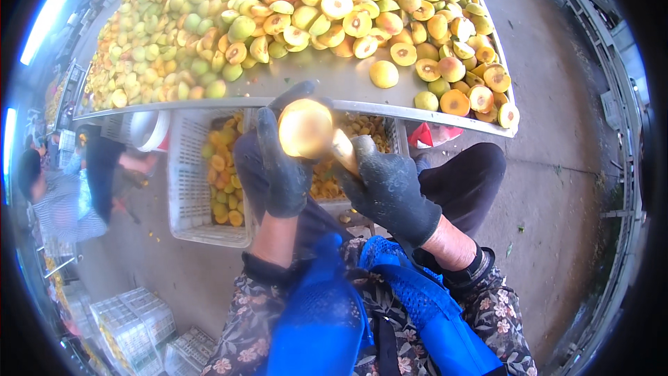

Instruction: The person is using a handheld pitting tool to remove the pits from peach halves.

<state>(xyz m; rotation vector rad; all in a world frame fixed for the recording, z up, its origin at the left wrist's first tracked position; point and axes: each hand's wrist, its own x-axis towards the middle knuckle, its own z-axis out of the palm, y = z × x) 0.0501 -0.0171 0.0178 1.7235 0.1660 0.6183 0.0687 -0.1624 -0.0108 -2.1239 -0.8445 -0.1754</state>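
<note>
My left hand (pixel 284 160), in a dark glove, holds up a halved yellow peach (pixel 305 127) at the table's near edge, its cut face glaring and blurred. My right hand (pixel 393 188), also gloved, is closed round the pale handle (pixel 344 152) of a small hand tool. The tool's tip meets the right side of the peach half; its working end cannot be made out. Beyond both hands, a metal table (pixel 306 73) carries a big heap of halved peaches (pixel 355 21), many with cut faces up. One peach half (pixel 383 74) lies apart near the edge.
Below the table edge, a white plastic crate (pixel 186 167) holds peach pieces (pixel 226 174), with more pieces behind my hands. A white bucket (pixel 149 130) stands at left, a red and white bag (pixel 435 134) at right. Another person (pixel 66 202) sits at far left, near stacked crates (pixel 132 324).
</note>
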